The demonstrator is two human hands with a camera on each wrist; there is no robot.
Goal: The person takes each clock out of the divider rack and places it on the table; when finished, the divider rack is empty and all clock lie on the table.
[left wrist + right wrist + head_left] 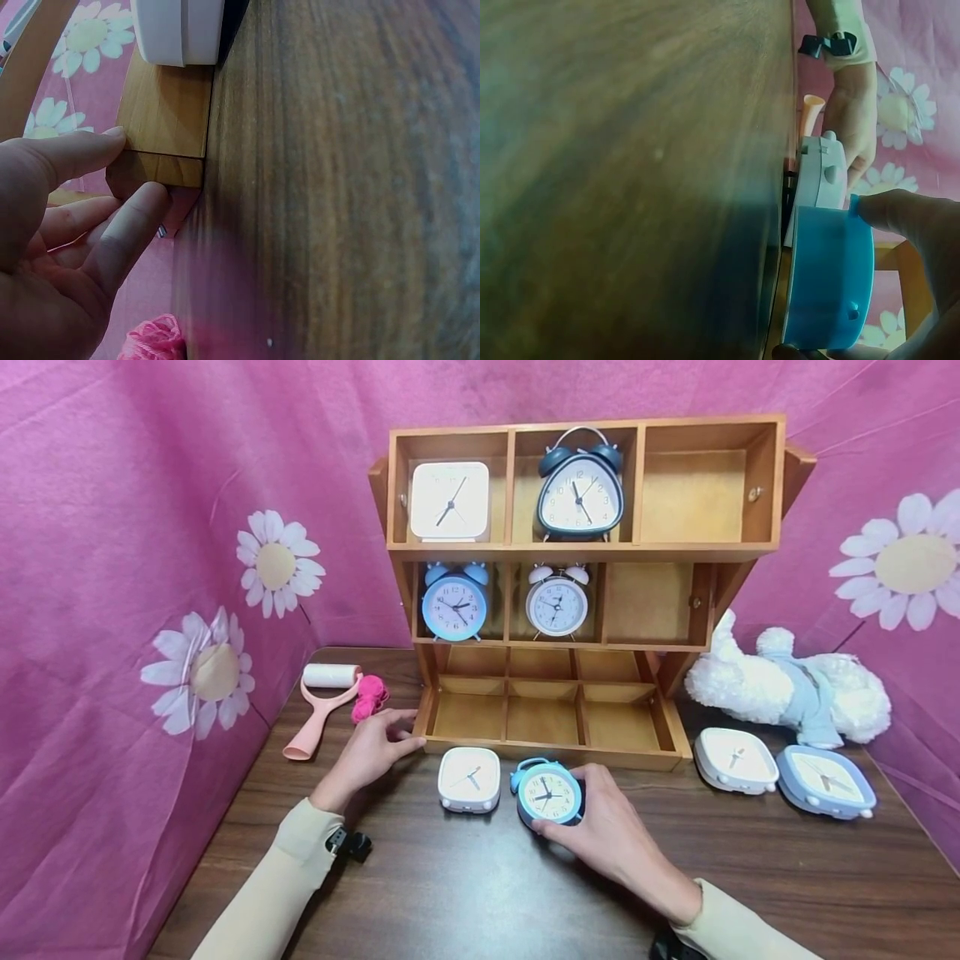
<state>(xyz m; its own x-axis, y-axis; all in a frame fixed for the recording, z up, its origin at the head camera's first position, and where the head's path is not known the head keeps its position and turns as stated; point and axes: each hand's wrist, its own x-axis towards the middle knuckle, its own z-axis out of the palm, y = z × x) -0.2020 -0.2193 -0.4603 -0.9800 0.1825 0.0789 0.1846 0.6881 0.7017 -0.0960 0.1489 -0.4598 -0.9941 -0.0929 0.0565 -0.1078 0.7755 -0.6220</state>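
The head view is bright and largely sharp. Pale glare lies on the foreground counter (442, 881); the white square clock (450, 518) on the top shelf is washed out. Edges show wide-angle stretching. The left wrist view is dimmer, with a blurred pink smear low at centre. The right wrist view is murky; the blue alarm clock (829, 277) casts a dark reflection.

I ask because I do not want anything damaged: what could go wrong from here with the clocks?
The right hand holds the round blue clock just beside the square white clock, so a careless move to that side might knock it.

The left hand touches the corner of the wooden shelf; a hard push could shift it and perhaps topple the dark triangular clock standing on the top tier.
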